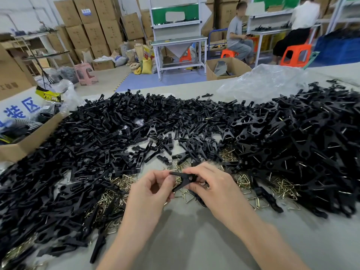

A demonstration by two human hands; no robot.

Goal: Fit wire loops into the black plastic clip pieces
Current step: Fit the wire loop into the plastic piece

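Both hands hold one black plastic clip (183,179) just above the grey table (194,240). My left hand (150,193) pinches its open jaw end between thumb and fingers. My right hand (212,184) grips the other end, fingers curled over it. Loose brass-coloured wire loops (282,187) lie scattered under and around my hands. A wide heap of single black clip pieces (101,137) covers the left and middle of the table. Assembled clips with wire showing (303,141) are piled at the right.
An open cardboard box (29,141) with bagged goods stands at the table's left edge. A crumpled clear plastic bag (263,82) lies at the back right. Beyond the table are stacked cartons, workbenches and two seated people (237,34).
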